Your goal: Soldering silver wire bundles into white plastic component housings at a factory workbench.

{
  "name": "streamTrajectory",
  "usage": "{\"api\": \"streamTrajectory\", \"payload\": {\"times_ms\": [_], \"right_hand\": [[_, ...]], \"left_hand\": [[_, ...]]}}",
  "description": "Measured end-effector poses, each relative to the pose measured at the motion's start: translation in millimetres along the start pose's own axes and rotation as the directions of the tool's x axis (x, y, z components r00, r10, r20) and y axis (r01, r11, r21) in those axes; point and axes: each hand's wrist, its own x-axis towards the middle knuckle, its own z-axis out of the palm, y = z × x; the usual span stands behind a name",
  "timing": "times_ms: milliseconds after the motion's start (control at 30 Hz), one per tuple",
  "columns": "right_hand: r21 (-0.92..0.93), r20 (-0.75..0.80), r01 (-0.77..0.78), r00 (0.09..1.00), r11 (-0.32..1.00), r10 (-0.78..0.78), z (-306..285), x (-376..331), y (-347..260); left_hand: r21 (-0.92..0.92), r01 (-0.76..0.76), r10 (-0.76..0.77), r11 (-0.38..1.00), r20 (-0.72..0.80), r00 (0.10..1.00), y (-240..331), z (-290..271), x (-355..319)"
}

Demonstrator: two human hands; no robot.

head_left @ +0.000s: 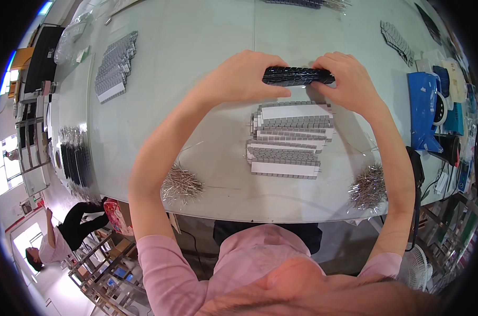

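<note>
A stack of narrow black segmented strips (291,77) lies crosswise between my two hands, over the table beyond the grey stacks. My left hand (244,75) is wrapped round its left end, thumb on the near side. At the opposite end my right hand (348,80) grips the stack between thumb and fingers. Just nearer to me, several grey segmented strips with white faces (294,111) lie in uneven layers on the table. Thin metal pins or wires form one loose pile (182,185) by my left forearm and another pile (368,188) by my right forearm.
Fanned grey strips (115,68) lie far left. Black strips with wire ends (74,155) stand along the left edge. At the right is a blue machine (423,108); a dark segmented strip (396,42) lies beyond it. Another person (54,237) is off to the left.
</note>
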Motion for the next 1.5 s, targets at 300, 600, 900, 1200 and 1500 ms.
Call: {"api": "streamTrajectory", "payload": {"times_ms": [300, 600, 900, 1200, 1500], "right_hand": [[-0.033, -0.015, 0.016, 1.000, 0.999, -0.016, 7, 0, 0], [-0.053, 0.002, 0.062, 0.998, 0.997, -0.062, 7, 2, -1], [-0.115, -0.045, 0.055, 0.997, 0.992, -0.060, -6, 1, -15], [0.163, 0.467, -0.279, 0.867, 0.946, 0.175, -55, 11, -33], [0.268, 0.751, -0.480, 0.647, 0.835, 0.131, -82, 8, -45]], "left_hand": [[0.360, 0.007, 0.053, 0.933, -0.157, 0.986, 9, 19, 6], [0.485, -0.022, 0.152, 0.874, -0.231, 0.961, 0, 35, 10], [0.480, -0.089, 0.249, 0.872, -0.279, 0.927, 9, 27, 1], [0.154, 0.068, -0.071, 0.986, 0.011, 0.997, 45, -10, -13], [-0.368, 0.478, -0.285, 0.798, 0.468, 0.837, 55, -19, -9]]}}
